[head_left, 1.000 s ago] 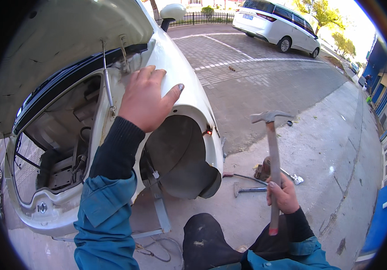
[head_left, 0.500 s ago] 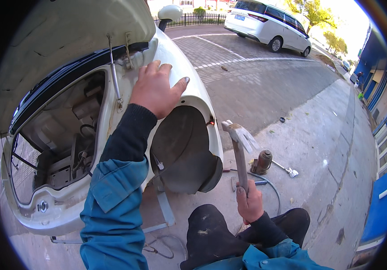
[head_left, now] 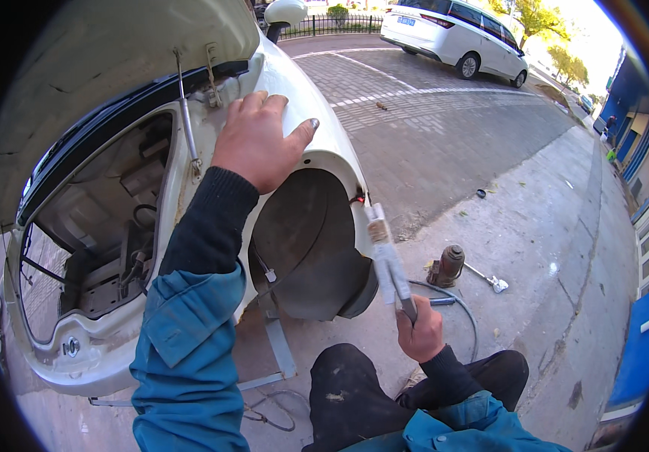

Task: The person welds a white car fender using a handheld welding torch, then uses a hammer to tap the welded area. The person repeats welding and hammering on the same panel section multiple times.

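Observation:
My left hand [head_left: 260, 143] rests on the white car fender [head_left: 330, 120], palm down with fingers and thumb spread, above the wheel opening. A claw hammer [head_left: 390, 264] is gripped by its handle in my right hand [head_left: 421, 337]. Its head is raised close to the fender's outer edge, beside a small red-lit part [head_left: 358, 199]; whether metal touches metal I cannot tell. Inside the wheel opening sits a dark liner [head_left: 302, 264] with a dangling wire and pale connector [head_left: 269, 276]. No wheel shows there.
The front lid [head_left: 143, 53] stands raised on a strut [head_left: 187, 120] at left, over an open compartment. A bottle jack [head_left: 449, 265], a rod [head_left: 483, 277] and a hose [head_left: 469, 310] lie on the concrete at right. A white van [head_left: 456, 38] is parked beyond.
The hammer has swung left toward the fender's edge, and its head has turned. My left hand stays on the fender. The view has shifted slightly.

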The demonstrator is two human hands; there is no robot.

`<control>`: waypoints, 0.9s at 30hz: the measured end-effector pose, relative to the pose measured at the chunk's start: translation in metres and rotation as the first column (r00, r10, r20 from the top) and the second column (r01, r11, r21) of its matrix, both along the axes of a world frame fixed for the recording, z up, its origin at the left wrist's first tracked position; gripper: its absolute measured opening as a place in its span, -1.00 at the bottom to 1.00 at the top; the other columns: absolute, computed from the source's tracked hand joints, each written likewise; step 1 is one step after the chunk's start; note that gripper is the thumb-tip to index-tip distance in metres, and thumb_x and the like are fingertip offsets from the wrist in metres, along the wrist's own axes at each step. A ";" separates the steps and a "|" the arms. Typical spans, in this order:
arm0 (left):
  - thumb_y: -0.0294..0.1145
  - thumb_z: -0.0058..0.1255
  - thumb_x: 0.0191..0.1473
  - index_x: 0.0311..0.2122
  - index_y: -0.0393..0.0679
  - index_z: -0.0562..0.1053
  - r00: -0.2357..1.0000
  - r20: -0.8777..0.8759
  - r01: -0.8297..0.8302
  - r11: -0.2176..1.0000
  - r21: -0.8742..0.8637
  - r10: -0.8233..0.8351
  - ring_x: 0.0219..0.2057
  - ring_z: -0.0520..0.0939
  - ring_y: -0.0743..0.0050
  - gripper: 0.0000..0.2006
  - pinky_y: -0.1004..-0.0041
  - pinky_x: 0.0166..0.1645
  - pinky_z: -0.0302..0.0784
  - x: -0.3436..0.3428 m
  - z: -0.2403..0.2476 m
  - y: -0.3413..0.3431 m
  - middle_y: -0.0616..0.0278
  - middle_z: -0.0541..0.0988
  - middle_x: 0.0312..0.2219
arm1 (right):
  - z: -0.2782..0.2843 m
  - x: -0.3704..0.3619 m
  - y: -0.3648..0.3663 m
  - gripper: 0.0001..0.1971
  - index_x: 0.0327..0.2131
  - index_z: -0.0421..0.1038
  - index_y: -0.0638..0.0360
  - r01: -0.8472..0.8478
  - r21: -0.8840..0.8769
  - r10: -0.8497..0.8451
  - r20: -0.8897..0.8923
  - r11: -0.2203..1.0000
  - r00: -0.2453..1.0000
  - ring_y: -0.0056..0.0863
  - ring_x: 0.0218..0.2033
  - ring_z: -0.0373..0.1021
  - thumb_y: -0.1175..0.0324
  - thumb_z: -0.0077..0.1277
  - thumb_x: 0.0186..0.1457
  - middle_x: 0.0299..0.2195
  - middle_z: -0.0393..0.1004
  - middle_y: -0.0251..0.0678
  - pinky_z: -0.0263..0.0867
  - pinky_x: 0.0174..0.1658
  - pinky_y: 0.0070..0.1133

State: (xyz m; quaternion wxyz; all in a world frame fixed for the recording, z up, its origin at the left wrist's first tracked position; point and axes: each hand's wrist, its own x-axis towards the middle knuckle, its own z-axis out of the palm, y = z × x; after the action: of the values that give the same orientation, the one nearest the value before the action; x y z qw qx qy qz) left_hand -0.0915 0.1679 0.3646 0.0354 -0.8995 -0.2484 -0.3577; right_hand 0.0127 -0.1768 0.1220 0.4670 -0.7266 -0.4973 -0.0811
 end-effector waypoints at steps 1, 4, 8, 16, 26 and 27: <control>0.13 0.13 0.31 0.22 -0.36 0.53 1.000 -0.002 0.003 1.000 -0.003 -0.003 0.29 0.44 -0.22 -0.31 0.07 0.41 0.36 0.001 0.001 0.000 -0.24 0.51 0.23 | 0.001 0.003 0.004 -0.74 -0.09 0.43 0.25 -0.013 -0.026 0.013 0.034 1.000 0.999 0.08 -0.46 0.55 0.34 0.25 0.29 -0.44 0.54 -0.01 0.45 -0.41 -0.22; 0.13 0.13 0.31 0.23 -0.35 0.53 0.999 -0.021 -0.028 1.000 0.010 0.028 0.30 0.44 -0.22 -0.32 0.07 0.41 0.35 0.001 0.002 -0.001 -0.24 0.51 0.24 | 0.007 0.012 0.011 -0.70 -0.11 0.44 0.27 0.002 -0.105 0.009 0.104 0.994 0.994 0.07 -0.46 0.53 0.33 0.31 0.23 -0.43 0.51 -0.03 0.45 -0.41 -0.23; 0.11 0.13 0.31 0.24 -0.36 0.52 1.000 -0.028 -0.013 1.000 -0.019 0.013 0.31 0.43 -0.22 -0.32 0.07 0.43 0.32 0.000 0.003 -0.003 -0.24 0.51 0.24 | 0.022 0.013 0.002 -0.68 -0.14 0.43 0.27 -0.046 -0.092 0.059 0.147 0.995 0.987 0.02 -0.49 0.52 0.31 0.34 0.21 -0.43 0.49 -0.06 0.43 -0.44 -0.26; 0.09 0.12 0.32 0.25 -0.37 0.51 0.999 -0.041 -0.003 0.999 -0.052 0.000 0.34 0.40 -0.19 -0.32 0.09 0.46 0.26 -0.001 0.007 -0.003 -0.23 0.46 0.28 | 0.046 0.038 -0.009 -0.66 -0.17 0.43 0.20 -0.055 -0.208 0.136 0.397 0.977 0.908 -0.22 -0.49 0.51 0.27 0.38 0.15 -0.42 0.44 -0.21 0.42 -0.47 -0.35; 0.06 0.12 0.34 0.23 -0.39 0.50 0.998 -0.067 0.016 0.999 -0.052 -0.019 0.32 0.42 -0.22 -0.35 0.08 0.44 0.28 -0.001 0.011 -0.002 -0.24 0.48 0.26 | 0.068 0.060 -0.004 -0.65 -0.17 0.41 0.22 0.064 -0.314 0.074 0.409 0.947 0.909 -0.18 -0.51 0.50 0.27 0.37 0.15 -0.45 0.43 -0.20 0.42 -0.47 -0.33; 0.06 0.12 0.34 0.23 -0.39 0.50 0.998 -0.066 0.019 0.998 -0.058 -0.022 0.32 0.42 -0.22 -0.35 0.08 0.44 0.28 -0.001 0.011 -0.003 -0.24 0.48 0.26 | 0.070 0.058 -0.005 -0.64 -0.17 0.41 0.22 0.034 -0.289 0.089 0.405 0.957 0.910 -0.18 -0.51 0.50 0.27 0.37 0.15 -0.45 0.43 -0.20 0.42 -0.48 -0.33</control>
State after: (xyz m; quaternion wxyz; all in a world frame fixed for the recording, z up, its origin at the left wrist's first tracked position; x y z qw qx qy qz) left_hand -0.0930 0.1653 0.3752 0.0143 -0.9140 -0.2479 -0.3207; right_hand 0.0703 -0.1817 0.1924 0.2408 -0.7461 -0.6017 -0.1529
